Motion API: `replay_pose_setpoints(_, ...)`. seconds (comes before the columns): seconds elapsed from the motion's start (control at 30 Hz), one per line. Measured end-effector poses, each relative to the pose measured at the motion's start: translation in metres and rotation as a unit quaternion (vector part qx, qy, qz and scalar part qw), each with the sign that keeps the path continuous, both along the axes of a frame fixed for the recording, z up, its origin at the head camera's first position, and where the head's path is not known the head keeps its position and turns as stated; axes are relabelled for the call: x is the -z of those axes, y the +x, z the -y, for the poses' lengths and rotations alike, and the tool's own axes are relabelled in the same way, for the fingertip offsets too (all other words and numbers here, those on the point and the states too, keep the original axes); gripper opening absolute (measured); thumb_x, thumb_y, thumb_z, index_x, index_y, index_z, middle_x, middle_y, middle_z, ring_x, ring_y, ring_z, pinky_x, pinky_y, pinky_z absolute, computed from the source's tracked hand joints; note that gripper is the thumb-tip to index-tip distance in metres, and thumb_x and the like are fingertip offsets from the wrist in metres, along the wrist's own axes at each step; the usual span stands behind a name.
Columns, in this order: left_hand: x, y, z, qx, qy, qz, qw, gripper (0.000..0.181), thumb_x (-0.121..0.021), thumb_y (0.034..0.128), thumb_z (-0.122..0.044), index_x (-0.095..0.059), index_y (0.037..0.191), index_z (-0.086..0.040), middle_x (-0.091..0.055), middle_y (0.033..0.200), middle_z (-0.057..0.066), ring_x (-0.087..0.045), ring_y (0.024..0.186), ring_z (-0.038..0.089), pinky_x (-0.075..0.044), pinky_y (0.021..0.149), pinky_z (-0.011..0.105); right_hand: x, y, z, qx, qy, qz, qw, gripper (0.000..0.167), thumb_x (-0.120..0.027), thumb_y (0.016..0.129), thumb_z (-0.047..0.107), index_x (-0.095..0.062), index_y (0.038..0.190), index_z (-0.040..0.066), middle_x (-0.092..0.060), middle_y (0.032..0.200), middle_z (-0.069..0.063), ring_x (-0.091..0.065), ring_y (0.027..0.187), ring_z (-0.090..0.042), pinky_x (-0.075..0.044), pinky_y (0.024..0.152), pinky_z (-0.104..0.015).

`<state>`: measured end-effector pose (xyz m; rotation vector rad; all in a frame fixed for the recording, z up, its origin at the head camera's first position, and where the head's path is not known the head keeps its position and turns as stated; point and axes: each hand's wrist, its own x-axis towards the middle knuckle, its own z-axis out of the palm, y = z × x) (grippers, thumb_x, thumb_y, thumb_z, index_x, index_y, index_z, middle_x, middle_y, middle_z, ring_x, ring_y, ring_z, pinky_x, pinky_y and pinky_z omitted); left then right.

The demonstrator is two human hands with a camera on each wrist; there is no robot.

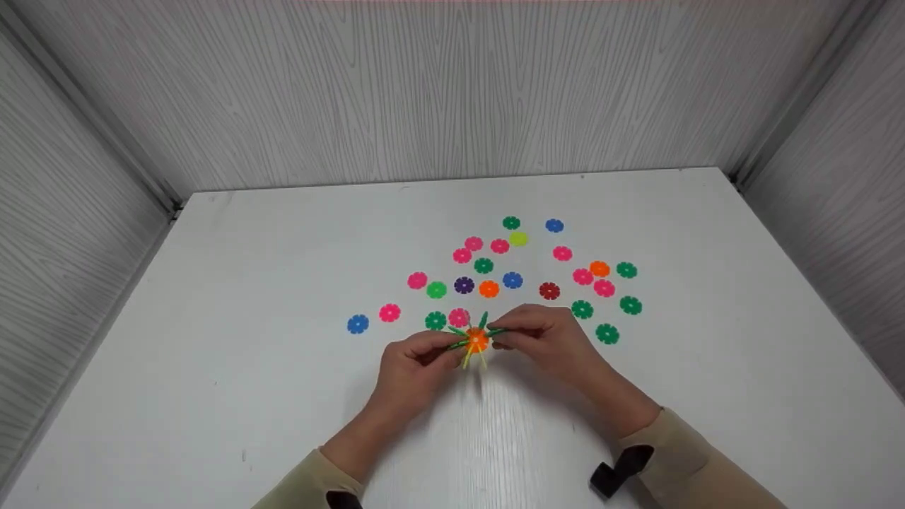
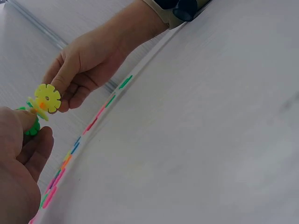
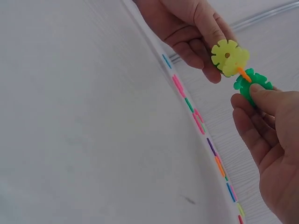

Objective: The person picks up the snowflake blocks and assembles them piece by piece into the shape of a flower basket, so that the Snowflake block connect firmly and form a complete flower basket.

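Just above the table, both hands meet at a small cluster of notched plastic discs, the snowflake-building kind. At its middle is an orange disc [image 1: 476,341], with green discs standing out around it and yellow ones pointing toward the person. My left hand [image 1: 417,364] pinches a green disc on the cluster's left side. On the other side my right hand [image 1: 548,338] pinches a green disc [image 3: 252,87] between thumb and fingers, touching the orange one's edge. A yellow disc [image 2: 47,98] faces the left wrist camera. Fingers hide part of the cluster.
Loose notched discs lie flat beyond the hands, among them a blue disc [image 1: 358,324], a dark red disc [image 1: 549,290], a purple disc [image 1: 464,285] and several pink and green ones. The white table [image 1: 212,339] meets wood-patterned panels [image 1: 424,92] at back and sides.
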<state>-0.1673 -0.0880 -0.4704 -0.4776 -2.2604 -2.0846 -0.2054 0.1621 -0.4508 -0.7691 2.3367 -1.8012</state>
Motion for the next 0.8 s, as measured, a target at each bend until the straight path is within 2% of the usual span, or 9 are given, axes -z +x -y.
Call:
replay_pose_setpoints(0.17, -0.001, 0.001, 0.0, -0.015, -0.012, 0.0, 0.9998, 0.02, -0.08, 0.0966, -0.015, -0.084, 0.116, -0.018, -0.079, 0.109, -0.003, -0.074, 0.103, 0.02, -0.062, 0.09, 0.034, -0.0005, 0.0006, -0.0011, 0.012, 0.001, 0.008, 0.9999, 0.026, -0.077, 0.098, 0.01, -0.08, 0.123, 0.015, -0.08, 0.108, -0.001, -0.078, 0.097, -0.022, -0.063, 0.087, -0.034)
replay_pose_setpoints(0.27, -0.0019, 0.001, 0.0001, -0.016, -0.017, -0.005, 0.9997, 0.019, -0.08, 0.0966, -0.014, -0.084, 0.115, -0.017, -0.08, 0.107, -0.002, -0.074, 0.1, 0.02, -0.062, 0.089, 0.032, -0.0016, 0.0006, -0.0014, 0.005, 0.004, 0.002, 1.0, 0.024, -0.075, 0.099, 0.007, -0.081, 0.121, 0.014, -0.081, 0.108, -0.001, -0.079, 0.097, -0.022, -0.063, 0.087, -0.035)
replay_pose_setpoints(0.5, -0.0047, 0.0033, -0.0009, -0.017, -0.031, -0.003, 0.9994, 0.015, -0.081, 0.0953, -0.013, -0.086, 0.109, -0.015, -0.08, 0.102, -0.001, -0.073, 0.092, 0.022, -0.063, 0.082, 0.028, -0.0046, 0.0028, -0.0019, -0.003, 0.004, 0.015, 0.9999, 0.021, -0.074, 0.099, 0.004, -0.081, 0.118, 0.008, -0.081, 0.105, -0.006, -0.08, 0.094, -0.023, -0.063, 0.087, -0.034)
replay_pose_setpoints(0.8, -0.003, 0.0038, -0.0002, -0.009, -0.051, -0.002, 0.9986, 0.013, -0.083, 0.0949, -0.017, -0.086, 0.107, -0.017, -0.079, 0.097, -0.003, -0.071, 0.089, 0.021, -0.062, 0.079, 0.027, -0.0081, 0.0037, -0.0035, -0.003, 0.057, -0.032, 0.9979, 0.02, -0.076, 0.097, 0.002, -0.082, 0.115, 0.006, -0.081, 0.103, -0.003, -0.08, 0.09, -0.016, -0.062, 0.085, -0.03)
